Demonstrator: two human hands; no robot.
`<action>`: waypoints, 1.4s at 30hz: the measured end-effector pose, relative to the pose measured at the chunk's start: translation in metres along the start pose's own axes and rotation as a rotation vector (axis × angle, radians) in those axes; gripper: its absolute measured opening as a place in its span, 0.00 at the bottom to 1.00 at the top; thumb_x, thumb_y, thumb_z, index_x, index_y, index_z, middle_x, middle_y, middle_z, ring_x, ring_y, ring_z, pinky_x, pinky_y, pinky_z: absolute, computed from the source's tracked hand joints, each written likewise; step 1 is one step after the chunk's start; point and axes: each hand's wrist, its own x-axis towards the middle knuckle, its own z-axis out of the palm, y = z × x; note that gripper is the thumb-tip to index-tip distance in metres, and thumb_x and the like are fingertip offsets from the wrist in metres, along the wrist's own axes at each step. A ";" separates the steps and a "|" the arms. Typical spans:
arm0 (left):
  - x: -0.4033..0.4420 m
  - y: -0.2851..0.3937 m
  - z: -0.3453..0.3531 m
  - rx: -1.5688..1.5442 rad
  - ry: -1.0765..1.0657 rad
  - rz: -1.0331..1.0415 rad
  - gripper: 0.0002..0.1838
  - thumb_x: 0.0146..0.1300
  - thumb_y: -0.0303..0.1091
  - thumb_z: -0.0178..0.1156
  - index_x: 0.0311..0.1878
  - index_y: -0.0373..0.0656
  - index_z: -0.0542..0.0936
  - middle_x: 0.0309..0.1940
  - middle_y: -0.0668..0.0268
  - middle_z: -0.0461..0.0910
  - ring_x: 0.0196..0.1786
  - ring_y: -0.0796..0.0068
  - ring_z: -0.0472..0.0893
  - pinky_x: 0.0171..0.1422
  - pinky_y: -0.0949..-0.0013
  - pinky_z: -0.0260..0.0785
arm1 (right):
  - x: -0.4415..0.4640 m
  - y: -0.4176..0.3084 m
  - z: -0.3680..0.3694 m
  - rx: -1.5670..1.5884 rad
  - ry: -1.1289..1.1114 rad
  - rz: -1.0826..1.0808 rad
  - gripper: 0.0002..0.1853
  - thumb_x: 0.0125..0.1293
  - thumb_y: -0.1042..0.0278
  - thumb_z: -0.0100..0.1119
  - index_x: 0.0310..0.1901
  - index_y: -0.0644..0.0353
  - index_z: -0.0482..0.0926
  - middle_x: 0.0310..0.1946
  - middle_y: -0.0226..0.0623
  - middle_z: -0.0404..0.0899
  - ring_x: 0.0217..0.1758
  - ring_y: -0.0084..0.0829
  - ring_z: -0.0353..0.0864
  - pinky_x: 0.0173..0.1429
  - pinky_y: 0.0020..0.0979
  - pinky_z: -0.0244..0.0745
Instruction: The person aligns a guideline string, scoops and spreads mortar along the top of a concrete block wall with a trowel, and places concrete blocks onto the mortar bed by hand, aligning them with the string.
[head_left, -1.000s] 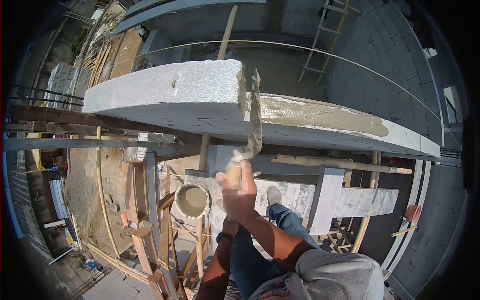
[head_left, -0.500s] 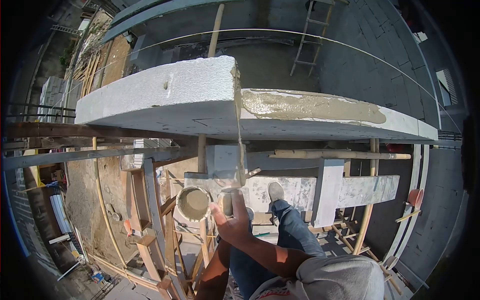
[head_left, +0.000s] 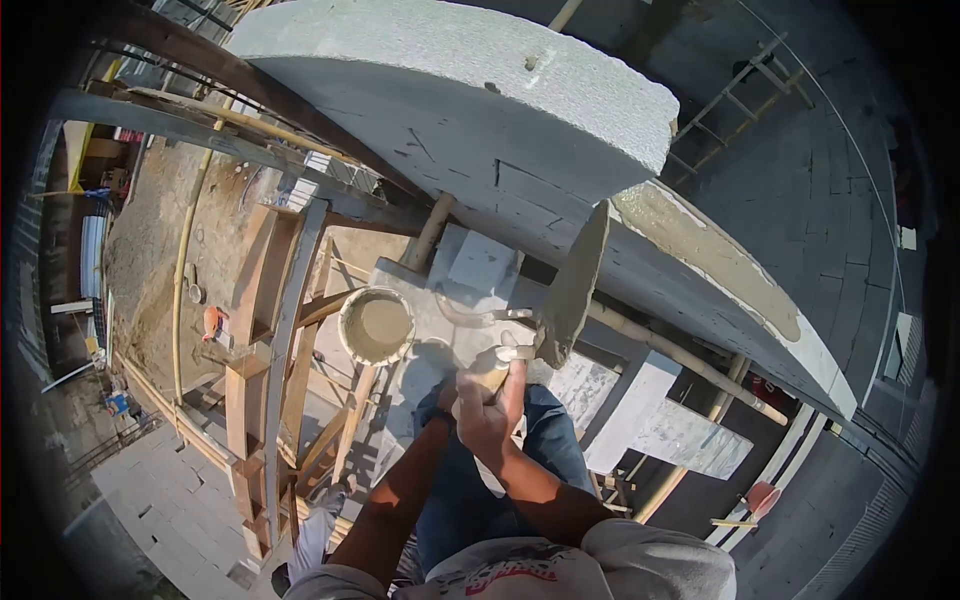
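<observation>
My right hand [head_left: 485, 415] is closed around the handle of a trowel [head_left: 575, 290]. Its mortar-coated blade points up and away, near the side of the block wall [head_left: 440, 130]. My left hand [head_left: 438, 405] is low beside my right wrist, its fingers hidden. A round bucket [head_left: 377, 325] of grey mortar stands just beyond and left of my hands. Wet mortar [head_left: 700, 245] coats the top of the lower white block course, right of the end of a raised white block [head_left: 480, 60].
Below the wall, bamboo poles [head_left: 690, 360] and planks [head_left: 655, 430] form scaffolding. Timber formwork [head_left: 255, 290] stands to the left, with bare ground far beneath. A ladder [head_left: 730, 105] leans beyond the wall. A person's light-clothed leg [head_left: 320, 525] shows at lower left.
My view has turned, so the wall now slants down to the right. The trowel has gone from edge-on in front of the wall end to showing its blade face, lower and to the right.
</observation>
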 end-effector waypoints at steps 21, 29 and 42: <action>-0.051 -0.092 -0.199 -0.051 0.186 -0.312 0.19 0.69 0.43 0.63 0.49 0.34 0.82 0.36 0.61 0.84 0.38 0.74 0.82 0.49 0.66 0.75 | -0.029 0.292 0.060 -0.980 -0.990 0.541 0.22 0.65 0.52 0.56 0.46 0.65 0.84 0.50 0.57 0.83 0.55 0.51 0.84 0.60 0.47 0.79; 0.028 0.008 -0.100 0.168 -0.111 -0.030 0.16 0.69 0.43 0.64 0.38 0.36 0.82 0.27 0.70 0.81 0.30 0.78 0.77 0.39 0.69 0.70 | -0.024 0.226 -0.237 -0.853 -0.109 0.693 0.17 0.63 0.55 0.60 0.40 0.63 0.84 0.41 0.55 0.85 0.48 0.53 0.85 0.54 0.49 0.80; 0.110 0.097 0.334 0.688 -0.647 -0.055 0.14 0.68 0.42 0.66 0.45 0.41 0.83 0.33 0.70 0.83 0.39 0.76 0.85 0.38 0.72 0.73 | -0.240 0.390 -0.570 -0.459 0.751 1.081 0.19 0.65 0.54 0.63 0.45 0.65 0.86 0.39 0.48 0.88 0.44 0.52 0.87 0.50 0.48 0.79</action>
